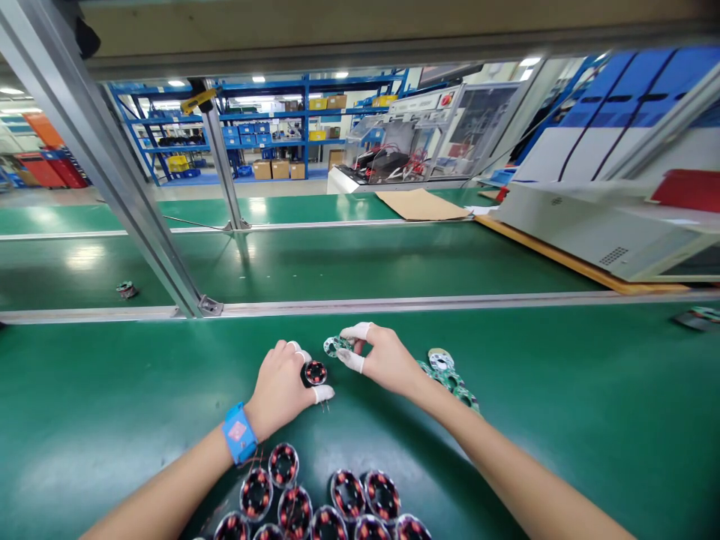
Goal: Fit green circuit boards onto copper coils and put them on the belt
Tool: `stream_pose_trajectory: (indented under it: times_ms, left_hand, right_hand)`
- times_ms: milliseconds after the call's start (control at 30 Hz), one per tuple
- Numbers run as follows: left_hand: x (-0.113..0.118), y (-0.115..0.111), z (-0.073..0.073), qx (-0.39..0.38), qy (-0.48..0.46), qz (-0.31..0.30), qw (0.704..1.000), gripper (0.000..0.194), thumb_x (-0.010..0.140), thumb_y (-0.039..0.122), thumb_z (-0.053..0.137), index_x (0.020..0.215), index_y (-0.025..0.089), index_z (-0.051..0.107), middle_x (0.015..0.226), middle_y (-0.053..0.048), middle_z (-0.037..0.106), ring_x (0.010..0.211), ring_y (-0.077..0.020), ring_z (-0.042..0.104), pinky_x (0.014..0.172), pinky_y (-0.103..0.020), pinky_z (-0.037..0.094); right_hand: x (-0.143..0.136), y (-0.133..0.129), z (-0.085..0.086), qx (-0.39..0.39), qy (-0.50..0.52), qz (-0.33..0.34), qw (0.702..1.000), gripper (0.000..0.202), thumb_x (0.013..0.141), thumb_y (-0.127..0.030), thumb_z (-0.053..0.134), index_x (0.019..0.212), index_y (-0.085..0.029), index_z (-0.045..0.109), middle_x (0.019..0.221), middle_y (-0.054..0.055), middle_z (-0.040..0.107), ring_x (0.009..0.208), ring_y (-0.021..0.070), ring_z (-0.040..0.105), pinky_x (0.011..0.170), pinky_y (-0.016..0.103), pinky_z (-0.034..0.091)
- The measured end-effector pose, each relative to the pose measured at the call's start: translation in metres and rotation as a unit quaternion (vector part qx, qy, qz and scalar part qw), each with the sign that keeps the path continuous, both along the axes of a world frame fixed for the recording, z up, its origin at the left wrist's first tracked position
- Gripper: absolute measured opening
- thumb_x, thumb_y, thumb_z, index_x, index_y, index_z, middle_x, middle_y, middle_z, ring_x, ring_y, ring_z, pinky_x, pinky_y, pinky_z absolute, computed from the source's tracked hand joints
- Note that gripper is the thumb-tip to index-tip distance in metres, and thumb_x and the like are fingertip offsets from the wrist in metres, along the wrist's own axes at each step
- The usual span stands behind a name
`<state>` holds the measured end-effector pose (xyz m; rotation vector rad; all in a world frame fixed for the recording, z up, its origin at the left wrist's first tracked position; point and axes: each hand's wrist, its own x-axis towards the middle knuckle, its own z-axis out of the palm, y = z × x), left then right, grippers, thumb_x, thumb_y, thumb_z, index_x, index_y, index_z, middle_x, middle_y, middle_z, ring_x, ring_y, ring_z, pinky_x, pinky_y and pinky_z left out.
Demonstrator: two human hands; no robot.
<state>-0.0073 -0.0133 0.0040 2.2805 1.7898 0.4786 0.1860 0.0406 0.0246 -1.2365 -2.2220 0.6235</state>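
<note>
Coils point(340, 486) closest; left hand point(281, 384) pinches one coil point(316, 380), likely hard, wires point(325, 407) bendy; hold sides | right hand point(382, 360) pinches board point(341, 343), likely light, may crack; hold edge

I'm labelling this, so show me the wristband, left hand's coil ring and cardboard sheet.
Wristband point(239, 433), head view: its middle.
Coil ring point(316, 365), head view: upper part.
Cardboard sheet point(423, 205), head view: its middle.

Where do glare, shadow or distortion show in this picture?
Head view: white glare on the glossy green surface behind the silver metal rail; head view: a soft shadow beside the bare right forearm; head view: the leaning silver metal post, perhaps tilted by lens distortion.
</note>
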Motion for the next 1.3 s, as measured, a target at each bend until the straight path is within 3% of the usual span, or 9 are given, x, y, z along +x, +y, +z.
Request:
stream_pose_trajectory:
  times_ms: [133,267,467,733,933,1300]
  left_hand:
    - [0.000,0.003,-0.004,-0.006,-0.005,-0.019,1.000,0.034,0.066,0.046,0.072,0.081,0.017,0.062,0.085,-0.005,0.058,0.083,-0.0223,0.049,0.074,-0.033,0.039]
    - [-0.002,0.005,-0.007,0.004,0.002,-0.026,1.000,0.035,0.071,0.052,0.066,0.077,0.017,0.061,0.082,-0.005,0.059,0.080,-0.0215,0.049,0.070,-0.032,0.036]
    - [-0.002,0.003,-0.011,0.022,0.034,-0.020,0.999,0.033,0.077,0.050,0.059,0.069,0.018,0.057,0.079,-0.005,0.059,0.078,-0.0209,0.050,0.066,-0.032,0.033]
    - [-0.001,0.003,-0.012,0.023,0.045,-0.012,0.999,0.034,0.077,0.051,0.058,0.067,0.018,0.057,0.078,-0.005,0.060,0.078,-0.0216,0.051,0.067,-0.032,0.033]
    - [0.000,0.001,-0.014,0.034,0.028,-0.008,0.999,0.036,0.077,0.053,0.056,0.068,0.018,0.058,0.078,-0.006,0.060,0.078,-0.0220,0.051,0.067,-0.033,0.034]
    - [0.001,0.002,-0.014,0.035,0.011,-0.001,0.999,0.034,0.077,0.051,0.058,0.070,0.018,0.060,0.076,-0.005,0.061,0.077,-0.0216,0.053,0.065,-0.032,0.034]
  right_hand:
    - [-0.007,-0.003,-0.005,-0.046,0.051,0.049,0.996,0.017,0.073,-0.022,0.063,0.087,-0.014,0.068,0.074,0.003,0.063,0.063,0.0162,0.057,0.062,0.026,0.043]
    - [-0.019,-0.013,-0.012,-0.025,0.029,0.095,0.995,0.014,0.072,-0.021,0.066,0.085,-0.015,0.066,0.073,0.002,0.059,0.064,0.0152,0.054,0.061,0.025,0.041]
    - [-0.027,-0.022,-0.018,0.033,-0.068,0.095,0.993,0.025,0.075,-0.025,0.068,0.098,-0.018,0.064,0.078,0.002,0.058,0.064,0.0158,0.051,0.059,0.025,0.039]
    - [-0.024,-0.025,-0.012,0.031,-0.163,0.104,0.981,0.028,0.084,-0.029,0.062,0.108,-0.017,0.062,0.096,0.010,0.062,0.086,0.0232,0.057,0.072,0.030,0.043]
    - [-0.024,-0.024,-0.009,0.034,-0.224,0.123,0.966,0.025,0.085,-0.022,0.058,0.110,-0.017,0.060,0.100,0.009,0.062,0.088,0.0237,0.057,0.070,0.029,0.044]
    - [-0.022,-0.023,-0.011,0.066,-0.239,0.127,0.960,0.022,0.088,-0.026,0.056,0.107,-0.018,0.060,0.095,0.008,0.062,0.085,0.0229,0.057,0.067,0.028,0.042]
